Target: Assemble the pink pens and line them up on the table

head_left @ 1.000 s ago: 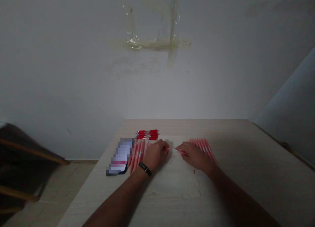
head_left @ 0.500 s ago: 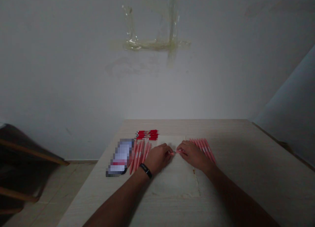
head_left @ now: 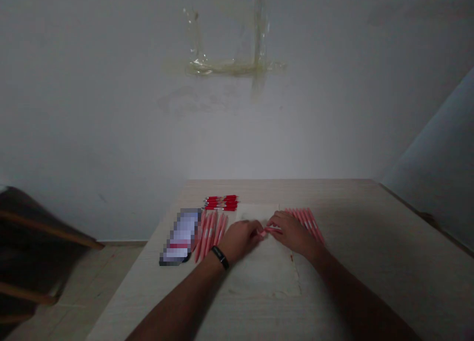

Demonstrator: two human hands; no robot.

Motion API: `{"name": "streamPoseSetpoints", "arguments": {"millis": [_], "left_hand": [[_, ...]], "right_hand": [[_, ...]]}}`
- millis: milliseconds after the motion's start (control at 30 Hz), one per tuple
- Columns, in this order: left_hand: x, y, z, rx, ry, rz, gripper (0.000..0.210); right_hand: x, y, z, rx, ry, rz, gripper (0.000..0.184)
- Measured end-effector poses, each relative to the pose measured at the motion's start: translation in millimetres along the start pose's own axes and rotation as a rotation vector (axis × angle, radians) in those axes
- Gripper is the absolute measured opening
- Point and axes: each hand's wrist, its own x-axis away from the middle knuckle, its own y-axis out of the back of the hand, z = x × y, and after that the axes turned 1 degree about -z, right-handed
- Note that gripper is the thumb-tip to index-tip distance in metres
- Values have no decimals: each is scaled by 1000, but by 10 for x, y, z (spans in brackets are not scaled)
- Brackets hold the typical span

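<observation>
Both hands meet over the middle of the table, their fingers closed around a pink pen [head_left: 273, 228]. My left hand [head_left: 240, 237], with a dark band at its wrist, pinches the pen's left end, which is mostly covered by the fingertips. On the other side my right hand [head_left: 291, 231] grips the longer pink part from above. The two pink parts touch between the fingertips; whether they are joined I cannot tell. Several pink pens [head_left: 210, 232] lie beside my left hand. Another row of pink pens [head_left: 313, 222] lies partly behind my right hand.
Several red pen-like pieces [head_left: 222, 203] lie in a stack at the back left. A phone [head_left: 181, 236] with a blurred screen rests at the table's left edge. A pale sheet [head_left: 264, 277] lies under the hands. The table [head_left: 281, 190] meets the wall behind; a dark chair-like object [head_left: 37, 252] stands left.
My left fingers have shifted slightly right and turned, closing the small gap between the two pink parts. My right hand has barely moved.
</observation>
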Motion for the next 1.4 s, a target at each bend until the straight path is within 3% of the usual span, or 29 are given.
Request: {"name": "streamPoseSetpoints", "arguments": {"millis": [200,333,500,800,933,1400], "left_hand": [[-11,-136,-8,24,-129,24,16],[-12,-207,8,22,-134,27,15],[-11,-161,-16,37,-129,24,16],[-38,41,144,-4,95,-132,16],[-39,61,213,-38,138,-144,17],[-40,-35,107,-19,-12,-91,16]], "right_hand": [[-11,26,51,-9,1,2,5],[-18,17,44,-1,-5,-4,3],[-21,2,26,2,-11,7,6],[6,17,8,10,-23,29,12],[11,42,28,1,-17,20,14],[-2,107,208,-44,53,-28,12]]}}
